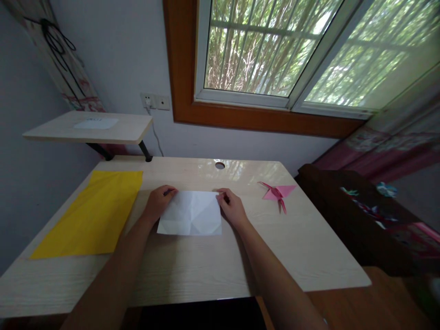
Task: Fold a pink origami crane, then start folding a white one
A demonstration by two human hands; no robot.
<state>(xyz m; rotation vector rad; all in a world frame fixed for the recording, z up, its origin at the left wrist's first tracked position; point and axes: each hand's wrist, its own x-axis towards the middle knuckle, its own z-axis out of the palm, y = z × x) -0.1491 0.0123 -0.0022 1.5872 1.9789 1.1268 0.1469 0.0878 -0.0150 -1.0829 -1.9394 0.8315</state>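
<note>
A creased white sheet of paper [191,213] lies flat in the middle of the pale wooden desk [192,266]. My left hand [158,201] pinches its far left corner, and my right hand [232,206] pinches its far right corner. Fold lines cross the sheet. Both forearms reach in from the near edge of the desk.
A large yellow sheet [94,213] lies on the desk's left side. A pink folded paper crane [277,192] sits to the right. A cable hole [219,165] is at the back, a small raised shelf [89,127] at the back left, a dark sofa [364,220] on the right.
</note>
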